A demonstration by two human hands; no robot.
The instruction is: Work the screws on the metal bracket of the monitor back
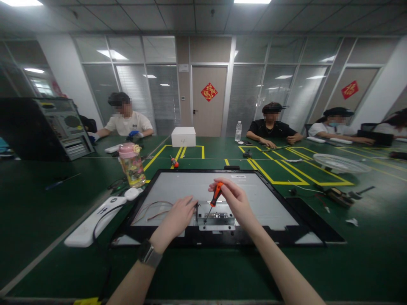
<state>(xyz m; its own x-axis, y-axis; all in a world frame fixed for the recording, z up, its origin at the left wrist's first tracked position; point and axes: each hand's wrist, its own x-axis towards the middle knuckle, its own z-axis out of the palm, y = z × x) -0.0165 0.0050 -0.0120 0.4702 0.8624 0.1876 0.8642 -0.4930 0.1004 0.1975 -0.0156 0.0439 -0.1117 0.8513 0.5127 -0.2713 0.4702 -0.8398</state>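
My right hand grips a screwdriver with an orange and black handle, its shaft slanting down to the left. The screwdriver's tip meets a silver metal bracket near its left part. My left hand lies with fingers stretched out, fingertips against the bracket's left edge; its thumb is hidden. Under both hands lies a flat display panel with a grey back and black frame. Thin loose wires lie on the panel left of my left hand.
Left of the panel are a white power strip, a pink-lidded bottle and a black computer case. A red screwdriver and a white box stand beyond. At right lie a black slab and a tool. Several people sit opposite.
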